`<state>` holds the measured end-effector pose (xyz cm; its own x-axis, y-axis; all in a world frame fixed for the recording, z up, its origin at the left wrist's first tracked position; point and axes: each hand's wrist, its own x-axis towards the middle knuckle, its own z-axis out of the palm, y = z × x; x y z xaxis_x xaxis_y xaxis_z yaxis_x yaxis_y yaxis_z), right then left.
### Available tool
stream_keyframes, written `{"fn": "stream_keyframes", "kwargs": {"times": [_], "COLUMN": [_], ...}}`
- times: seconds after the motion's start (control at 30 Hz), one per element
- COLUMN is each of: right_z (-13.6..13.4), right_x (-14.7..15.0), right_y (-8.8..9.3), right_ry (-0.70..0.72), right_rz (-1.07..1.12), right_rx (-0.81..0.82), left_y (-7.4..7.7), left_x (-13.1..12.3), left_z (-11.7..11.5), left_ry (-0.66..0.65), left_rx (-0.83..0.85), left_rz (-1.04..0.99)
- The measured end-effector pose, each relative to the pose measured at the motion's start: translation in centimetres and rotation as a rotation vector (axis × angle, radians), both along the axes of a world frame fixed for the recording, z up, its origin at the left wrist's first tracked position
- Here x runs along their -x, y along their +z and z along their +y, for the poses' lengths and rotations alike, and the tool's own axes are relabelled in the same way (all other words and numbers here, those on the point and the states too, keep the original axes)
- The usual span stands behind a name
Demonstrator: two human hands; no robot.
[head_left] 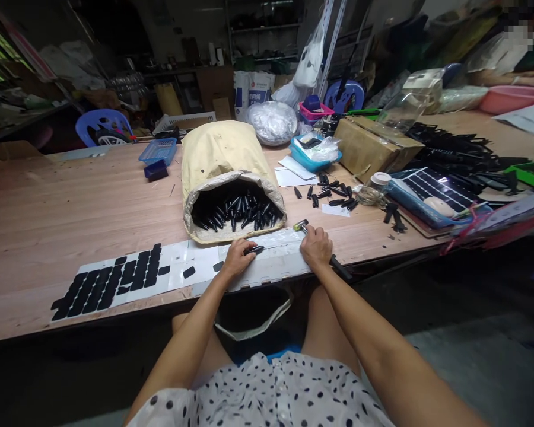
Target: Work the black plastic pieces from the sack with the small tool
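My left hand point(239, 257) is closed on a small black part point(254, 250) at the table's front edge, over a pale strip point(271, 264). To its right, my right hand point(317, 248) is wrapped round a hammer; the yellowish head point(301, 225) shows beyond the fingers and a dark handle point(340, 268) sticks out below the palm. Behind my hands lies an open paper sack point(225, 148), its mouth towards me, with many black parts point(244, 210) inside. Left of my left hand, flat black pieces point(102, 287) rest in rows on a white sheet point(173, 267).
Loose black parts point(333, 193) lie right of the sack, near a cardboard box point(374, 148) and a blue basket point(315, 155). A blue tray point(436, 198) stands farther right. Small baskets point(158, 152) sit left of the sack. Another person's arm shows at the upper right.
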<state>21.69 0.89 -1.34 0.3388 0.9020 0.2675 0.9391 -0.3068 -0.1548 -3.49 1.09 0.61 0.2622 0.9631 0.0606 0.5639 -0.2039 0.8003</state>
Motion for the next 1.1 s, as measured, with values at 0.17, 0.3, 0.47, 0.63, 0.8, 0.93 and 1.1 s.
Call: {"fn": "stream_keyframes", "kwargs": {"times": [0.17,0.3,0.47,0.63,0.8,0.93,1.1], "right_z": [0.0,0.0,0.0,-0.1,0.3,-0.7,-4.2], "right_x": [0.0,0.1,0.4,0.7,0.1,-0.9,-0.4], "right_y": [-0.1,0.0,0.4,0.5,0.8,0.8,0.2], "right_ry": [0.006,0.005,0.004,0.011,0.019,0.076,0.247], "right_rz": [0.004,0.013,0.022,0.032,0.079,0.232,0.429], "right_rx": [-0.002,-0.006,0.015,0.017,0.042,0.003,-0.175], "left_y": [-0.3,-0.5,0.0,0.1,-0.4,-0.6,-1.0], "left_x": [0.9,0.7,-2.4,-6.2,-6.9,-6.9,-7.0], "left_z": [-0.7,-0.7,-1.0,-1.1,-0.9,-0.8,-0.7], "left_ry": [0.058,0.094,0.045,0.023,0.040,0.044,0.066], "left_rx": [-0.028,-0.048,-0.055,-0.046,-0.061,-0.050,-0.044], "left_rz": [0.165,0.225,0.280,0.319,0.307,0.287,0.220]}}
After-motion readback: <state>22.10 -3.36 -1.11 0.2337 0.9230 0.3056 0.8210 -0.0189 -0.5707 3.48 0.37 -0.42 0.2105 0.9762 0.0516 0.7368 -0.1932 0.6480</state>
